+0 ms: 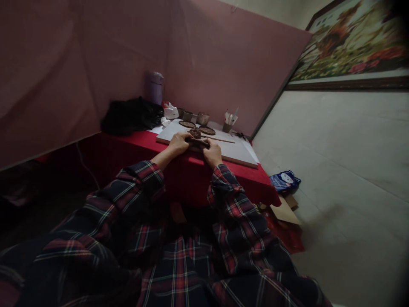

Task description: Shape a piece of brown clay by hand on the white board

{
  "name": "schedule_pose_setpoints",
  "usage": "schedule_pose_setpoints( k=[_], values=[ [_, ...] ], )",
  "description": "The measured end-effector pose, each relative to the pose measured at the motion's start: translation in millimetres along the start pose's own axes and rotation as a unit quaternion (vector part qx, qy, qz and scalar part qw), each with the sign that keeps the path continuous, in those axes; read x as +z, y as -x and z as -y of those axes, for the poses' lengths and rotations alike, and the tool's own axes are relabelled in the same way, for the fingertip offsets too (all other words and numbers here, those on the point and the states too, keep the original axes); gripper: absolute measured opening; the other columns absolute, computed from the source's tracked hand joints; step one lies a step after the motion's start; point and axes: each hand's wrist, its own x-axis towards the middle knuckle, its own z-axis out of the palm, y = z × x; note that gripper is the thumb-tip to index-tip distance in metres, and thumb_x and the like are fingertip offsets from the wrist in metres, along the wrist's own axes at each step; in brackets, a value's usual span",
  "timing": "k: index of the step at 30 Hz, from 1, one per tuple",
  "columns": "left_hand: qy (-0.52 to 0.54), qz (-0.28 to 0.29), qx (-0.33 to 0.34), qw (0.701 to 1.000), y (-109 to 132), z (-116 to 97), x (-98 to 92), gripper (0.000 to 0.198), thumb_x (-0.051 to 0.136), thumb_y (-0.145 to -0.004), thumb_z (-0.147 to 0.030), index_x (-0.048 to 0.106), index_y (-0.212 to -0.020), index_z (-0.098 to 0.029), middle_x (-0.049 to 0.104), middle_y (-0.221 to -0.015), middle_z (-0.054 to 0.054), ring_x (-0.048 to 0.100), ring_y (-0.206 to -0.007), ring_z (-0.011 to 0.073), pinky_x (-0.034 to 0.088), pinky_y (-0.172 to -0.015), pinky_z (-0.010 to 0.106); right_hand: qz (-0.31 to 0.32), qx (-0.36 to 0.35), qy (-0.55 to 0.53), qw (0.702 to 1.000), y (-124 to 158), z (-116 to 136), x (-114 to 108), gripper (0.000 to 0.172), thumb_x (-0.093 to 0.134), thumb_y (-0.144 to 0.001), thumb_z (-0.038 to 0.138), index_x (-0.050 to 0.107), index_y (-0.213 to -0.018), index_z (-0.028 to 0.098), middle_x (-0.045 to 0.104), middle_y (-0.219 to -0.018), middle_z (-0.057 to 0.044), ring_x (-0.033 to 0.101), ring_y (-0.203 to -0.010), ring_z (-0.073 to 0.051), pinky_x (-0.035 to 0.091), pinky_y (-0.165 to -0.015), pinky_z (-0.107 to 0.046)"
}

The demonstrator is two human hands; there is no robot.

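My left hand (178,144) and my right hand (213,152) rest at the near edge of a pale board (238,152) on a red-covered table (150,143). Both hands are closed around a dark brown lump (194,134) and a dark flat piece under it (198,143); what the piece is I cannot make out. Two flat dark discs (187,124) (207,131) lie on the board just beyond my hands. A thin stick (220,139) lies across the board to the right of the lump.
A black bag (131,115) and a purple bottle (156,87) stand at the table's far left. Small cups (202,118) and a holder of tools (228,123) line the back. On the floor at right lie a blue packet (285,181) and cardboard (285,211).
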Motion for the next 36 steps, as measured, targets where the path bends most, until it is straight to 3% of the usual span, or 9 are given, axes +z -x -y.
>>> schedule_pose_setpoints(
  k=[17, 28, 36],
  values=[
    [-0.016, -0.012, 0.003, 1.0, 6, -8, -1.7, 0.028, 0.059, -0.068, -0.01, 0.075, -0.091, -0.016, 0.074, -0.085, 0.005, 0.063, -0.079, 0.0182, 0.047, -0.076, 0.028, 0.001, 0.007, 0.013, 1.0, 0, 0, 0, 0.024, 0.051, -0.077, 0.017, 0.066, -0.096, 0.02, 0.07, -0.093, -0.005, 0.062, -0.089, -0.022, 0.047, -0.086, -0.036],
    [0.042, 0.017, -0.002, 0.999, 3, -2, -3.3, 0.026, 0.059, -0.067, -0.012, 0.074, -0.088, -0.014, 0.072, -0.085, 0.004, 0.062, -0.078, 0.016, 0.047, -0.073, 0.026, 0.013, 0.016, 0.015, 1.0, -2, -5, 2, 0.023, 0.053, -0.077, 0.022, 0.067, -0.095, 0.021, 0.07, -0.092, -0.005, 0.062, -0.087, -0.022, 0.048, -0.086, -0.036],
    [0.073, 0.053, -0.022, 0.996, -13, 0, -9.4, 0.016, 0.065, -0.064, -0.015, 0.074, -0.078, -0.014, 0.07, -0.072, 0.001, 0.058, -0.066, 0.0133, 0.046, -0.065, 0.024, 0.037, -0.005, -0.125, 0.991, -23, -24, 6, 0.02, 0.061, -0.072, 0.027, 0.068, -0.089, 0.019, 0.071, -0.084, 0.0, 0.064, -0.082, -0.017, 0.051, -0.083, -0.032]
  ],
)
